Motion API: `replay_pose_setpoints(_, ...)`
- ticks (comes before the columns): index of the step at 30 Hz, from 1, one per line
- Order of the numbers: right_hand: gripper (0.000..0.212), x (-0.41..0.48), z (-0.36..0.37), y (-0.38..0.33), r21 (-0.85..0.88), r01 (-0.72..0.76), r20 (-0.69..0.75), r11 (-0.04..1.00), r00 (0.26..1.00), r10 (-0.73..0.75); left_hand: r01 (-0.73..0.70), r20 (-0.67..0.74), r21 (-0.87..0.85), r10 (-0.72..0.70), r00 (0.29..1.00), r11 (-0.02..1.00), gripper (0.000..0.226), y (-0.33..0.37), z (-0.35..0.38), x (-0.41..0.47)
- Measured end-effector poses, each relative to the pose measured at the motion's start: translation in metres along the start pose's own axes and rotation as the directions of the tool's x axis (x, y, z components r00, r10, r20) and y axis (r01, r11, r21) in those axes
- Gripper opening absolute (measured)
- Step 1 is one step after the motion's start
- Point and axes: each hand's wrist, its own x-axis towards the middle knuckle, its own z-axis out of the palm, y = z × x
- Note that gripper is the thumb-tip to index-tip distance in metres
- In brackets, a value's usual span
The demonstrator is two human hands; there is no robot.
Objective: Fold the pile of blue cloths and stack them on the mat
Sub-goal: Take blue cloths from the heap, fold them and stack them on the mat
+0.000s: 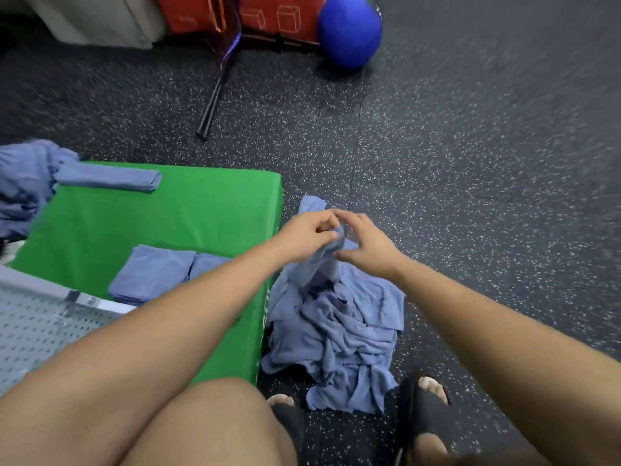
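Our left hand [307, 235] and right hand [366, 245] together pinch the top of one blue cloth [321, 264], hanging over the crumpled pile [336, 331] at six o'clock, while the green mat [201, 213] and its folded stack [151, 274] lie at nine o'clock, nearer the left.

soft crumpled cloth pile [336, 334], smooth matt green mat [174, 213], rough speckled rubbery floor [437, 163].
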Motion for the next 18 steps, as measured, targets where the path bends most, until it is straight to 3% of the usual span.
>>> replay_pose_setpoints(3, 0.044, -0.010, -0.049, -0.036, 0.008, 0.073, -0.034, 0.997, 0.997, -0.073, -0.086, 0.003, -0.012, 0.086, 0.996, 0.996, 0.006, 0.053, -0.028, -0.006)
replay_pose_setpoints(6, 0.025, -0.030, -0.092, -0.063, -0.016, 0.084, -0.081, 0.996, 0.993, -0.085, -0.153, 0.001, -0.002, 0.153, 0.988, 0.988, 0.006, 0.100, -0.055, -0.019)
replay_pose_setpoints(12, 0.020, -0.082, -0.155, -0.102, -0.075, 0.186, -0.330, 0.980, 0.923, -0.200, -0.213, -0.045, 0.146, 0.222, 0.974, 0.966, 0.014, 0.168, -0.096, -0.049)
replay_pose_setpoints(18, 0.024, -0.128, -0.187, -0.123, -0.096, 0.209, -0.489, 0.973, 0.842, -0.229, -0.142, -0.072, 0.466, 0.197, 0.978, 0.873, 0.004, 0.187, -0.093, -0.081)
